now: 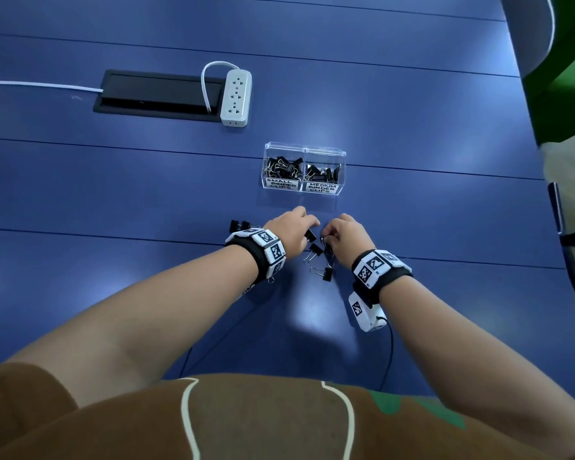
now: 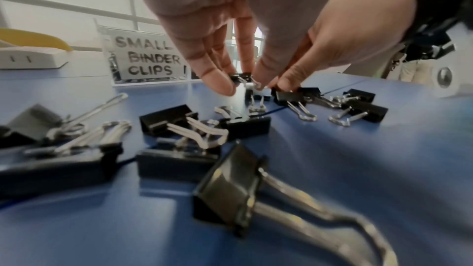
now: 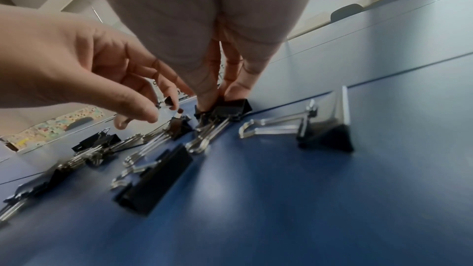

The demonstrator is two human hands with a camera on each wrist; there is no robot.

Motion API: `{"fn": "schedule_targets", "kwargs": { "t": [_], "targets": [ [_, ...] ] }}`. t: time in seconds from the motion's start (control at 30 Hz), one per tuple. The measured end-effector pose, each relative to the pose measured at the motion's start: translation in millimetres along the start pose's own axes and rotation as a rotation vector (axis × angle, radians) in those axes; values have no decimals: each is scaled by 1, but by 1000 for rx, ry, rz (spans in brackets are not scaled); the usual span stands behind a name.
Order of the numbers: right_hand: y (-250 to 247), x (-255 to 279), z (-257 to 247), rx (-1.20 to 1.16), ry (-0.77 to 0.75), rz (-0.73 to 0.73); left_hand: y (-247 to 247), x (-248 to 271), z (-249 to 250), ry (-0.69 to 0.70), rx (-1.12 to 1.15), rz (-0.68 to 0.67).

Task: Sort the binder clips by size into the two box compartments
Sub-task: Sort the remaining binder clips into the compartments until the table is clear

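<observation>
A clear two-compartment box (image 1: 341, 153) stands on the blue table; its left half is labelled small binder clips (image 2: 149, 58), its right half medium (image 1: 322, 188), and both hold black clips. Several loose black binder clips (image 1: 316, 250) lie just in front of it. My left hand (image 1: 312, 227) pinches a small clip (image 2: 240, 76) by thumb and fingertips, just above the table. My right hand (image 1: 326, 238) grips a larger black clip (image 3: 231, 107) that still touches the table. The two hands are nearly touching. More clips (image 1: 238, 224) lie behind my left wrist.
A white power strip (image 1: 235, 97) and a black cable hatch (image 1: 156, 94) sit at the back left. The table's edge runs down the right side (image 1: 545, 180), with a dark chair part (image 1: 571, 254) beyond it. Cables trail near my body.
</observation>
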State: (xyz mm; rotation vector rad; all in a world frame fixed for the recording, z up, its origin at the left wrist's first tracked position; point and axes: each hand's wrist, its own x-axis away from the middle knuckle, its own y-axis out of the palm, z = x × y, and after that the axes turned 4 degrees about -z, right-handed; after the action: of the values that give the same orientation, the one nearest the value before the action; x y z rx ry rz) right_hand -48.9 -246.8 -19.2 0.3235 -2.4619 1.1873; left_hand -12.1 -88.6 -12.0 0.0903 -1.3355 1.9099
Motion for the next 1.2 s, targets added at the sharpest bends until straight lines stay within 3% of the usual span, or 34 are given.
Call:
{"fn": "schedule_targets", "kwargs": {
  "t": [0.2, 0.33, 0.5, 0.63, 0.87, 1.0, 1.2],
  "targets": [
    [-18, 5, 9, -149, 50, 92, 11, -1, 4, -39, -40, -3],
    [-29, 9, 25, -244, 56, 62, 13, -3, 6, -35, -52, 26],
    [-24, 20, 34, -110, 43, 30, 14, -5, 7, -23, -52, 65],
    [-13, 26, 32, -33, -51, -30, 6, -9, 5, -24, 45, 70],
    [-8, 19, 23, 74, -93, -73, -39, -30, 18, -31, 394, 404],
    [-14, 15, 16, 17, -45, -88, -73, -53, 25, -57, 417, 478],
    [-46, -14, -3, -216, 54, 182, -89, -74, 21, -103, 339, 434]
  ]
}}
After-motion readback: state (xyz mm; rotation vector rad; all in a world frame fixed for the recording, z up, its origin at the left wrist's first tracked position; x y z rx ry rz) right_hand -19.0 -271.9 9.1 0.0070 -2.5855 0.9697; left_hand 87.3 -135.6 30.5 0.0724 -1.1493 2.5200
